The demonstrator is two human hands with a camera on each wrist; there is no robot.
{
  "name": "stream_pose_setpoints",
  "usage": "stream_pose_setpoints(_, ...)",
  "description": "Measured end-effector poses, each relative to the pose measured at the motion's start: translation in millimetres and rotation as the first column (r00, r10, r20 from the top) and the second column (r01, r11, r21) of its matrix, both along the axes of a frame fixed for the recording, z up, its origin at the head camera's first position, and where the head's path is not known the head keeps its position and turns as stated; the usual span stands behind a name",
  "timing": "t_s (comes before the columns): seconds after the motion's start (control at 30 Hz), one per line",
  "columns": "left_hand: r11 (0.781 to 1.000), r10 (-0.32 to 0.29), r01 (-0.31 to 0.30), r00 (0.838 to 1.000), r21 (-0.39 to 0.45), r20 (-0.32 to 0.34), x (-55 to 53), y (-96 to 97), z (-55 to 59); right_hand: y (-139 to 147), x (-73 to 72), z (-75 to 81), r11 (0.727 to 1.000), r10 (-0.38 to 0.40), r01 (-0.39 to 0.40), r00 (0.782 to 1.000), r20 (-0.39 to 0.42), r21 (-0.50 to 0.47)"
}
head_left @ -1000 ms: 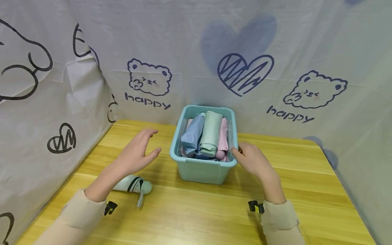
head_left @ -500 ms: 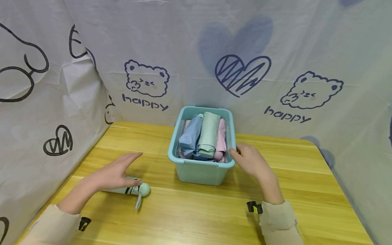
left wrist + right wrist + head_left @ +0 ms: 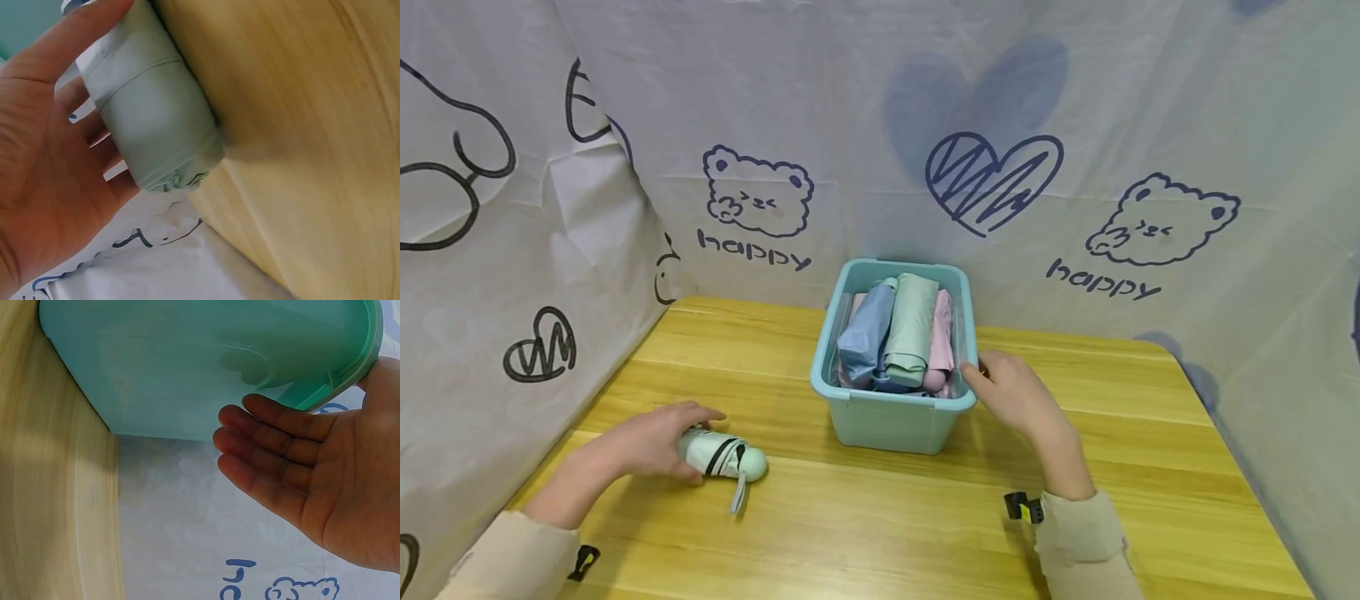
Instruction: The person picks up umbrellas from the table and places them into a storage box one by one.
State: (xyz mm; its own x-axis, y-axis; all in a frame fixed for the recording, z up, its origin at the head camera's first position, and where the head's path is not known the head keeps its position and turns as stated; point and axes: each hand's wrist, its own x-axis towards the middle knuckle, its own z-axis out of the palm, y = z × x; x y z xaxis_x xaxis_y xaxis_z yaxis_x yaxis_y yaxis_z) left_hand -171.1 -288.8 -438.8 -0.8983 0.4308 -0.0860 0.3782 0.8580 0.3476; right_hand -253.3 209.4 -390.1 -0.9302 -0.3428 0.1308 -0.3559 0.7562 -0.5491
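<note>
A folded umbrella (image 3: 715,451), pale with black stripes, lies on the table at the left, its round mint handle pointing right. My left hand (image 3: 657,439) grips its far end: in the left wrist view the thumb crosses one side of the umbrella (image 3: 153,106) and the fingertips are hidden behind it. A light-blue plastic bin (image 3: 887,421) stands at the table's centre back. My right hand (image 3: 1015,392) holds its right rim, thumb over the edge. In the right wrist view the other fingers (image 3: 269,481) lie nearly straight outside the bin wall.
Inside the bin are several folded umbrellas, among them a blue one (image 3: 867,333), a mint one (image 3: 913,321) and a pink one (image 3: 942,333). A white cloth (image 3: 865,125) with drawn bears and hearts hangs behind the wooden table (image 3: 865,525).
My left hand has moved left and down from beside the bin onto the striped umbrella, its fingers drawing in around it. My right hand stays at the bin's rim.
</note>
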Motion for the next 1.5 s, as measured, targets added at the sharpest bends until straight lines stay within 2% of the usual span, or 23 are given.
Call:
stream_pose_setpoints(0.2,0.999,-0.037,0.036,0.999,0.018,0.018,-0.9,-2.2,-6.3,0,0.5,0.5,1.000,0.002,-0.002,1.000,0.007,0.002)
stream_pose_setpoints(0.33,0.998,-0.057,0.057,0.998,0.018,-0.011,-1.2,-3.0,-9.0,0,0.4,0.5,1.000,0.002,-0.002,1.000,0.003,0.006)
stream_pose_setpoints(0.67,0.999,-0.036,0.037,0.996,0.020,-0.082,-0.6,-4.0,-12.4,0,0.2,-0.1,1.000,0.006,-0.006,1.000,-0.006,0.005)
stream_pose_setpoints(0.93,0.994,0.011,0.003,0.991,0.106,-0.133,2.2,0.1,-7.9,0,0.8,-0.2,1.000,0.002,-0.002,1.000,0.003,0.005)
stream_pose_setpoints(1.23,0.973,0.075,-0.030,0.979,0.227,-0.192,-0.3,8.3,-9.1,1,2.4,1.8,1.000,-0.003,0.003,1.000,0.011,0.005)
stream_pose_setpoints(1.37,0.969,0.135,-0.082,0.966,0.234,-0.222,-0.8,15.1,-6.9,1,2.2,2.0,1.000,0.002,-0.002,1.000,0.010,0.008)
stream_pose_setpoints(1.5,0.962,0.201,-0.140,0.944,0.236,-0.261,-2.4,21.1,-3.9,0,1.4,0.9,1.000,0.000,0.000,1.000,0.003,0.005)
